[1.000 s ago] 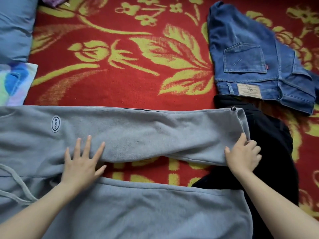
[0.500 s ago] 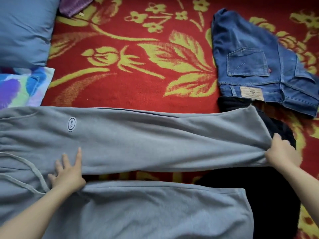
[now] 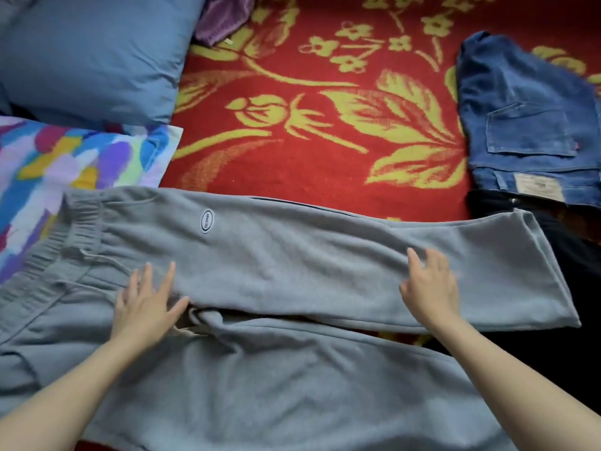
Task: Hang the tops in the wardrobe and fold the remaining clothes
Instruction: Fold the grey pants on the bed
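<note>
Blue pillow [image 3: 91, 56] at far left on the red, yellow-flowered blanket [image 3: 312, 170], and the left hand [image 3: 146, 307] lies flat, fingers spread, at the crotch of the grey fleece sweatpants [image 3: 292, 262] stretched across the middle. The right hand [image 3: 429, 288], fingers straight, presses on the upper leg near its cuff, gripping nothing. Further right, folded blue denim jeans [image 3: 520, 125] sit beside a black garment [image 3: 572, 288] lying under that cuff.

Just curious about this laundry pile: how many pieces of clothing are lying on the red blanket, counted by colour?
grey sweatpants: 1
blue jeans: 1
black garment: 1
purple cloth, cut off at the top edge, probably clothing: 1
Total: 4
</note>
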`<state>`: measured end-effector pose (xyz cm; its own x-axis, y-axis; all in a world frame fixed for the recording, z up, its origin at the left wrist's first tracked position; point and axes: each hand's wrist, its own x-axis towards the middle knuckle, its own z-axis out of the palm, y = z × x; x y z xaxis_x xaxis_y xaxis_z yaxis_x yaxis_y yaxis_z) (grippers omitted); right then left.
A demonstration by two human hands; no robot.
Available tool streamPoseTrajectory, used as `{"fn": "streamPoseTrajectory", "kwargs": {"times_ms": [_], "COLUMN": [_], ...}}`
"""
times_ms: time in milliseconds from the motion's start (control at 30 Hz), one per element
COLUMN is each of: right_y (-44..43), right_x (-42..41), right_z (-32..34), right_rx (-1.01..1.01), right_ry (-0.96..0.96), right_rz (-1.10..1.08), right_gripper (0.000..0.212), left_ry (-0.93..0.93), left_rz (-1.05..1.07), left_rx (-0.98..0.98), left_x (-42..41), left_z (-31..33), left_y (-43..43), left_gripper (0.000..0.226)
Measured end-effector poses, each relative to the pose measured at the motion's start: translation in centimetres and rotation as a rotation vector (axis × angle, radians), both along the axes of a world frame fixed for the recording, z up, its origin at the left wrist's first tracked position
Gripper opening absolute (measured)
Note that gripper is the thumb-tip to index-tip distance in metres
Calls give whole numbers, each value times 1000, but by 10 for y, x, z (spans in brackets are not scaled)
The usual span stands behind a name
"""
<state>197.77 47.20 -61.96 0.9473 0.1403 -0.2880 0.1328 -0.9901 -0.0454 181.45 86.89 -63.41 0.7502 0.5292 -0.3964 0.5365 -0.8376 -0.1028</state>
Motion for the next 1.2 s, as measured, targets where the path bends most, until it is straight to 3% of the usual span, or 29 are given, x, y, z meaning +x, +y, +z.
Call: {"fn": "streamPoseTrajectory", "kwargs": {"times_ms": [167, 433, 567, 733, 833, 1033, 1200], "right_y": [77, 209, 265, 280, 285, 301, 313], "right_x": [-15, -21, -16, 16, 33, 41, 47], "right_z": [-12, -23, -34, -39, -48, -54, -51], "right_rx": [5, -57, -132, -154, -231, -320, -334], "right_ry": [1, 40, 71, 185, 158, 160, 121], "right_rz": [61, 159, 258, 26, 91, 178, 110], "right_gripper": [53, 44, 64, 97, 96, 90, 112], "left_ry": [-106, -111, -101, -74, -18, 14, -110], "left_rz": [33, -53, -68, -112, -133, -212, -159], "left_rx": [37, 49, -18, -83, -70, 1, -142], "left_x": [15, 48, 57, 78, 93, 104, 109], "left_z": [21, 49, 47, 31, 18, -9, -18], "left_y": [80, 193, 234, 254, 261, 245, 259], "left_gripper": [72, 76, 69, 76, 84, 62, 50]}}
